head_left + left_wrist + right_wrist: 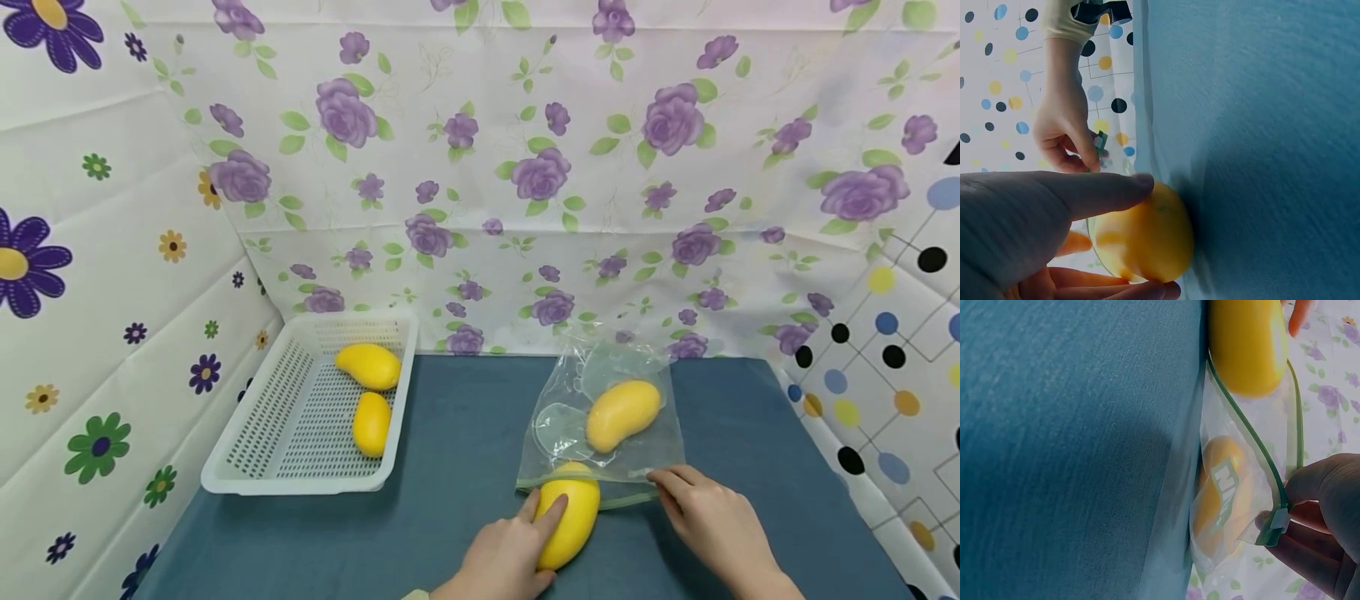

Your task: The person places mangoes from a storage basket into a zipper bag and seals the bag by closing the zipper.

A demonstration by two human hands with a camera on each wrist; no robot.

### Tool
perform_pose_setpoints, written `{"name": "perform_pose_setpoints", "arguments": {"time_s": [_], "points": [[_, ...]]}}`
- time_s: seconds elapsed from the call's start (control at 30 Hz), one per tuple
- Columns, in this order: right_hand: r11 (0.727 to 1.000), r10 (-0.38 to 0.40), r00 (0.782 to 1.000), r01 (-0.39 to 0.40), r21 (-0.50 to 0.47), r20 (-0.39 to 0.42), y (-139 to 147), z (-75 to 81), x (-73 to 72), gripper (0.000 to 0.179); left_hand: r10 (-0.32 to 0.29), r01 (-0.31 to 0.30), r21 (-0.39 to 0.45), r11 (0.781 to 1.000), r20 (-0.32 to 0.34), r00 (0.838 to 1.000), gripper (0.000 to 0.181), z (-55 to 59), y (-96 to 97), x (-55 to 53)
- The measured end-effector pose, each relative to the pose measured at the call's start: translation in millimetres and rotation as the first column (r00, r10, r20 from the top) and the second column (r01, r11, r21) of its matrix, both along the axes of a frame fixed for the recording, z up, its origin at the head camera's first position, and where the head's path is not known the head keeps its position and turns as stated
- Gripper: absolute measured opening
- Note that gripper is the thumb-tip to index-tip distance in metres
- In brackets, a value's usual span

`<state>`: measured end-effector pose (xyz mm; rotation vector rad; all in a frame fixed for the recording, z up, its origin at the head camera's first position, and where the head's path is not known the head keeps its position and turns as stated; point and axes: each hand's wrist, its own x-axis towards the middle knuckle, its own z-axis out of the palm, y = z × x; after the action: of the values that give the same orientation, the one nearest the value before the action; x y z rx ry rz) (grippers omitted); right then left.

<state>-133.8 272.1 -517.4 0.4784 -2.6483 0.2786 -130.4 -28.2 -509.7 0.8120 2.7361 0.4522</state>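
Observation:
My left hand (pixel 510 546) grips a yellow mango (pixel 572 521), thumb on one side and fingers on the other in the left wrist view (pixel 1147 240). The mango's far end lies in the mouth of a clear zip bag (pixel 540 454) with a green-edged opening. At the bag's right corner, my right hand (pixel 708 517) pinches the edge by the white slider (pixel 1280 519). The right wrist view shows the mouth spread apart around the mango's end. Inside the bag rests another mango (pixel 624 414).
A white perforated basket (pixel 255 433) stands at the left with two mangoes (pixel 369 367) along its right side. Blue cloth (pixel 337 542) covers the table. Floral curtains (pixel 480 167) close off the back and left, and a dotted one (pixel 892 400) the right.

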Motion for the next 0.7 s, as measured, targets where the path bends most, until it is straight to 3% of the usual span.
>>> {"name": "perform_pose_setpoints", "arguments": {"time_s": [0.13, 0.27, 0.5, 0.7], "points": [[1.000, 0.000, 1.000, 0.000, 0.000, -0.002, 0, 0.3, 0.6, 0.031, -0.030, 0.030, 0.000, 1.000, -0.054, 0.998, 0.081, 0.7, -0.1, 1.9], [1.000, 0.001, 1.000, -0.001, 0.000, 0.000, -1, 0.4, 1.1, 0.031, -0.020, 0.020, 0.009, 1.000, -0.047, 0.999, 0.077, -0.5, 1.9, 2.6], [1.000, 0.002, 1.000, -0.002, 0.001, 0.006, -2, 0.7, 1.2, 0.030, 0.035, -0.036, -0.007, 0.999, -0.021, 0.999, 0.097, -9.5, 14.8, 5.7], [1.000, -0.001, 1.000, 0.001, 0.000, 0.009, -1, 0.9, 0.9, 0.030, 0.057, -0.062, -0.034, 0.998, -0.108, 0.993, 0.106, -14.0, 31.7, 4.1]]}}
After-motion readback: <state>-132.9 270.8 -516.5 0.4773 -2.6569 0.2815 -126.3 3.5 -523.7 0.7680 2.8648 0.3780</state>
